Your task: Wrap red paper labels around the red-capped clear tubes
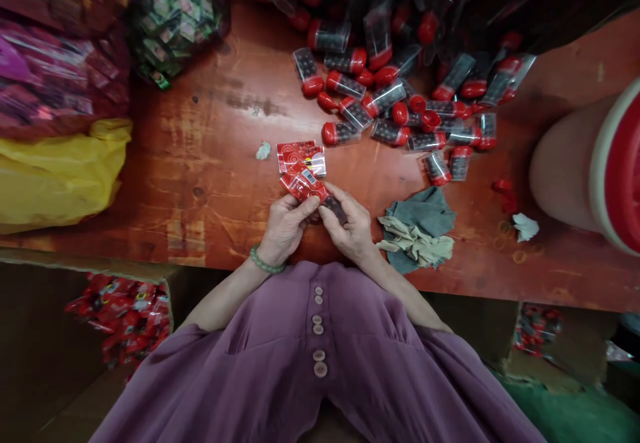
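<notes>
Near the table's front edge, my left hand (286, 226) pinches a red printed wrapper (306, 185) with a barcode label. My right hand (350, 223) grips a dark container (336, 210) whose upper part is at the wrapper's lower right end. The two hands are close together, and the container looks partly inside the wrapper, though fingers hide the join. Just beyond them, flat red wrappers (287, 157) lie on the table. Farther back are several clear tubes with red caps (343, 133) and dark round contents, lying loosely.
Grey and beige cloths (417, 230) lie right of my hands. A pink bucket (570, 163) with a red lid stands far right. Bags of packets (180, 20) and a yellow bag (65, 176) are at left. Below the table edge, a box holds red packets (133, 316).
</notes>
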Available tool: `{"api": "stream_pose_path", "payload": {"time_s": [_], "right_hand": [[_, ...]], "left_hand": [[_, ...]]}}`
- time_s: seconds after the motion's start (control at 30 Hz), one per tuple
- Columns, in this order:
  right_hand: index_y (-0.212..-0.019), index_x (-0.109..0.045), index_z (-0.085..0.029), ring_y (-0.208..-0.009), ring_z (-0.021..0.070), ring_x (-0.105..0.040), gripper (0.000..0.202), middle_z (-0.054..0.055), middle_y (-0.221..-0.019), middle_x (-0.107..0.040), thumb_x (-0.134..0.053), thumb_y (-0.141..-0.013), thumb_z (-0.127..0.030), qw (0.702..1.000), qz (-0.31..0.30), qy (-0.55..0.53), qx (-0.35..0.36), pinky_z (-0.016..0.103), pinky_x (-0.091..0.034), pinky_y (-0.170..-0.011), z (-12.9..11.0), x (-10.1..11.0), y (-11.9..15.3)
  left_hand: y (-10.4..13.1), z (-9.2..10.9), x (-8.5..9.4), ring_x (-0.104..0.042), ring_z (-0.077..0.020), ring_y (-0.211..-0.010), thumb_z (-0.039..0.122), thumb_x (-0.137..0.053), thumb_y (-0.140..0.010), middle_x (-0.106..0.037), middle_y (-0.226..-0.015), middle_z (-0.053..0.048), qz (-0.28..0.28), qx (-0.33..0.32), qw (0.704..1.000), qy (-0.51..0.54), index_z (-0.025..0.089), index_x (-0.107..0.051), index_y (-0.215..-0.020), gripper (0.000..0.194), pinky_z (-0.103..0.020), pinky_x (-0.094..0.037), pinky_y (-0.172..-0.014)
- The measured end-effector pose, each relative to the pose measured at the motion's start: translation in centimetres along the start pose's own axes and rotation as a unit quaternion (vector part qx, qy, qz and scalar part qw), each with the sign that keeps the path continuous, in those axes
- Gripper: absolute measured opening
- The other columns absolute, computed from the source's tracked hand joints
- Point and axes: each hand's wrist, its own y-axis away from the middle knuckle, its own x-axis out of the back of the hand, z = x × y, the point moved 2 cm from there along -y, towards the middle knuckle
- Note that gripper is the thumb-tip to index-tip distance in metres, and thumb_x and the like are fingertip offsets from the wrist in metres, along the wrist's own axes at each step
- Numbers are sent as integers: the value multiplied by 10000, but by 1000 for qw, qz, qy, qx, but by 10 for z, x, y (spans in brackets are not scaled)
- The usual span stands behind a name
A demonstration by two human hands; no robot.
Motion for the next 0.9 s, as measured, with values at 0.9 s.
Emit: {"api": "stream_pose_path", "payload": {"time_s": [0.9], "right_hand": [[-1309,-495,-239,-973,164,-687,382,60,-1145,-690,-523,-980,-432,988,-3,-143,-54,330,-583,-886,6,-13,-9]], "left_hand": [[-14,19,-7,-675,-122,-686,432,-896,-612,-749,-723,-15,23,-33,998,57,186,-761,-739,308,-275,-545,-775]]}}
